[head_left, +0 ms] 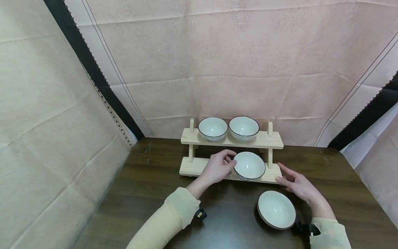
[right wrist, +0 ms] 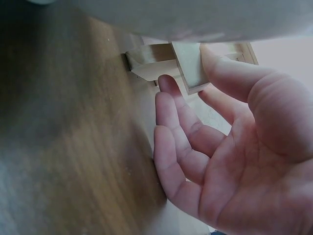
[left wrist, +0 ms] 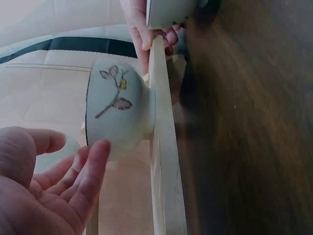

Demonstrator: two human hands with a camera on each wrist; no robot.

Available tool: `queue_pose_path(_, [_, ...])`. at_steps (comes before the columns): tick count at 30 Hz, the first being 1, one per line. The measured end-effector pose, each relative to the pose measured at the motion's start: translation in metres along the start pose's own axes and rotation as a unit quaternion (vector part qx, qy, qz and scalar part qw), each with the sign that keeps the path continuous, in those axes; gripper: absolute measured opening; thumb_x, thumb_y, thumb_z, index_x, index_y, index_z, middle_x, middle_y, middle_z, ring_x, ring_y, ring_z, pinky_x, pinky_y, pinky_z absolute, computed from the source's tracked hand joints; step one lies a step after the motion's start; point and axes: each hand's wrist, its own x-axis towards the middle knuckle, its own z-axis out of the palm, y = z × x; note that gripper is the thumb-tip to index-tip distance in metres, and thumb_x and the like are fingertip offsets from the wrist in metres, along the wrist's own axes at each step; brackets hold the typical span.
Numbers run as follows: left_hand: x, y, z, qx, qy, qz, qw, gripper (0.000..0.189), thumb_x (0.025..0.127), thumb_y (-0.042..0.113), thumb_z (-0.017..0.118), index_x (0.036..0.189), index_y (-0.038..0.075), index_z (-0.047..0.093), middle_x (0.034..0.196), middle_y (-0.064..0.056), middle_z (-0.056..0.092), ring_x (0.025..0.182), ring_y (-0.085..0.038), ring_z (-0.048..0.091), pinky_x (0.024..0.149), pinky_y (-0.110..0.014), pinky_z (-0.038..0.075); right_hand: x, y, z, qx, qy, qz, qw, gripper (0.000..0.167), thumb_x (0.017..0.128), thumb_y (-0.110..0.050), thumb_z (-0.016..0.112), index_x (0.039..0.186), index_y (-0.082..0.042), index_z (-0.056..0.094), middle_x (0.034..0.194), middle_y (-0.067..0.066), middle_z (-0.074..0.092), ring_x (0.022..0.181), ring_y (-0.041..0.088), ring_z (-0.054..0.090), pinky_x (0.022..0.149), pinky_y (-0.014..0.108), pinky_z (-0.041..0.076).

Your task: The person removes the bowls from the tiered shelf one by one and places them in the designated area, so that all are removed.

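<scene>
Currently, left hand [head_left: 217, 168] at bowl [head_left: 249, 166] near right end of lower shelf [head_left: 196, 167], fingers relaxed; right hand [head_left: 298, 185] pinches that end.

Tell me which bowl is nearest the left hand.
The only bowl on the rack's lower shelf, beside the left hand; the others are on the upper shelf or table.

Behind the person's bare left hand [head_left: 217, 166] comes a pale yellow sleeve [head_left: 161, 221] with a broad, lighter cuff [head_left: 184, 204], a small black device [head_left: 200, 214] at its inner side. Behind the right hand [head_left: 298, 185], a pale, faintly blotched sleeve [head_left: 331, 237] adjoins another black device [head_left: 306, 228].
</scene>
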Motion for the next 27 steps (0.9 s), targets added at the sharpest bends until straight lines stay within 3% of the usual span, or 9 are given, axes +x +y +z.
queue_pose_path(13, [0.018, -0.004, 0.003, 0.077, -0.040, -0.034, 0.9956, 0.045, 0.105, 0.021, 0.068, 0.146, 0.005, 0.061, 0.077, 0.000, 0.066, 0.060, -0.013, 0.065, 0.055, -0.026, 0.053, -0.002, -0.001, 0.001, 0.005, 0.000, -0.001, 1.0000, 0.084, 0.107, -0.038, 0.067, 0.170, -0.007, 0.022, 0.123, 0.021, 0.068, 0.109, 0.031, 0.070, 0.093, 0.050, 0.062])
queue_pose_path(27, [0.022, -0.003, 0.004, 0.100, -0.052, -0.041, 0.9928, 0.039, 0.105, 0.021, 0.069, 0.141, 0.006, 0.065, 0.076, 0.000, 0.066, 0.060, -0.013, 0.065, 0.055, -0.026, 0.052, -0.002, -0.001, 0.000, 0.000, -0.003, 0.000, 1.0000, 0.085, 0.106, -0.041, 0.068, 0.170, -0.009, 0.023, 0.124, 0.023, 0.069, 0.111, 0.033, 0.071, 0.093, 0.050, 0.062])
